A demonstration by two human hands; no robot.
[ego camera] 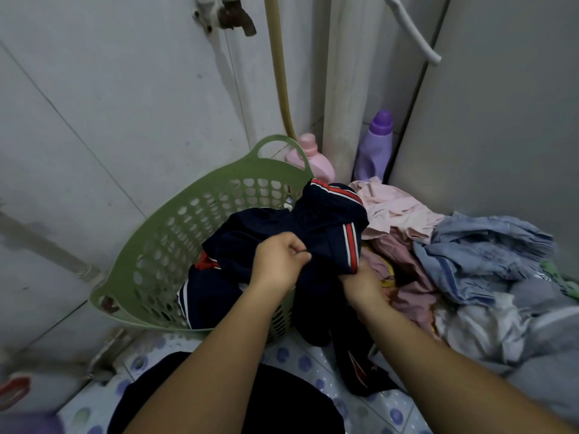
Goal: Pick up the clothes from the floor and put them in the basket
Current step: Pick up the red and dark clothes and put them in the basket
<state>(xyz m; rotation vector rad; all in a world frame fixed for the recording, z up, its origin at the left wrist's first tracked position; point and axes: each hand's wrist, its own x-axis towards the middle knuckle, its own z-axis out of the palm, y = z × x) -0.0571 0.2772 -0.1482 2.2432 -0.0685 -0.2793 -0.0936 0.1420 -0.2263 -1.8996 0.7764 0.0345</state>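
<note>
Gripping the navy garment (313, 220) over the green basket (163, 233), the left hand (277, 261) pinches a fold while the right hand (363, 285) clutches its striped edge. Soft and limp, it looks light; bunched handfuls should hold best.

Dotted tile floor (300, 364); green basket (175, 220), clothes pile (470, 277), two bottles on it.
</note>
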